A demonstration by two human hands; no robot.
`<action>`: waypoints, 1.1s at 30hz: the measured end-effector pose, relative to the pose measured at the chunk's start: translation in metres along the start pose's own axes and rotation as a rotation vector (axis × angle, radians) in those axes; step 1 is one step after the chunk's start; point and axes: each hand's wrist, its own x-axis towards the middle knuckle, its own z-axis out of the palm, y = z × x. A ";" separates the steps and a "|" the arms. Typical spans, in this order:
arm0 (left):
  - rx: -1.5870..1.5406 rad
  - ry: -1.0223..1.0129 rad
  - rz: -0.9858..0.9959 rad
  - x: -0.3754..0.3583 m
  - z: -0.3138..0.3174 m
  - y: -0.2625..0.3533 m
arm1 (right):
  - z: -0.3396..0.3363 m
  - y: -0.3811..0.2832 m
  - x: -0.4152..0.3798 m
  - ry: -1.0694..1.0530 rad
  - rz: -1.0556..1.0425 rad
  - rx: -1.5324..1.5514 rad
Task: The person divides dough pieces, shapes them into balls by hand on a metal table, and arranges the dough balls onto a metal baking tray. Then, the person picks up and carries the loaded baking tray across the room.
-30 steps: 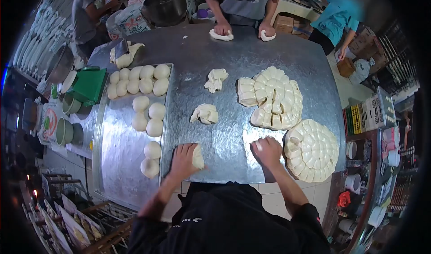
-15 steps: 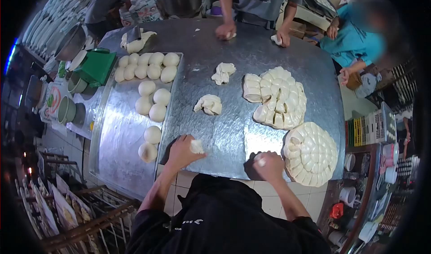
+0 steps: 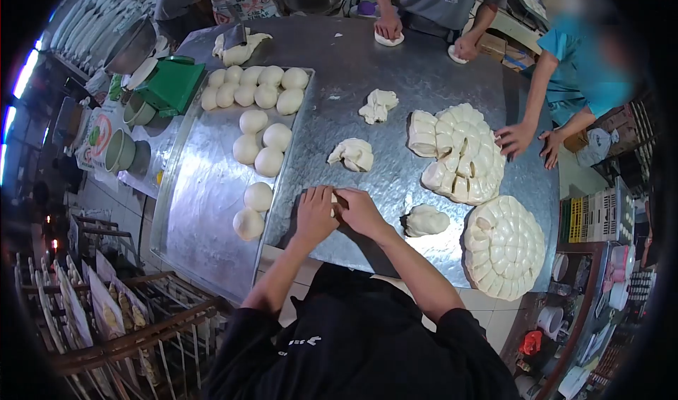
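Observation:
My left hand [image 3: 316, 215] and my right hand [image 3: 359, 212] meet near the front edge of the metal table, both closed round a piece of dough [image 3: 333, 203] that is mostly hidden by the fingers. A lump of dough [image 3: 427, 220] lies to the right of my right hand. Beyond my hands sit two rough dough pieces, a nearer one [image 3: 352, 154] and a farther one [image 3: 378, 107]. On the right are two large scored dough rounds, one partly broken up [image 3: 462, 145] and one whole [image 3: 504, 248].
A metal tray [image 3: 205, 209] with several dough balls [image 3: 246, 149] is at the left, beside a green scale [image 3: 169, 85]. Across the table a person presses dough [image 3: 388, 39] with both hands. Another person in teal [image 3: 565, 75] has a hand by the scored dough.
My right hand has left the dough on the right and joined my left hand. The teal-clad person's hands have reached onto the table. The view has shifted slightly.

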 end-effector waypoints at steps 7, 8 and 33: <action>0.087 -0.016 0.109 -0.001 0.003 -0.008 | 0.003 0.019 0.002 -0.095 -0.003 0.122; 0.042 -0.022 0.138 0.000 0.003 -0.011 | -0.007 0.020 0.001 -0.089 -0.007 0.109; -0.213 0.008 -0.025 -0.012 -0.012 -0.021 | -0.065 0.071 -0.130 0.669 0.233 -0.664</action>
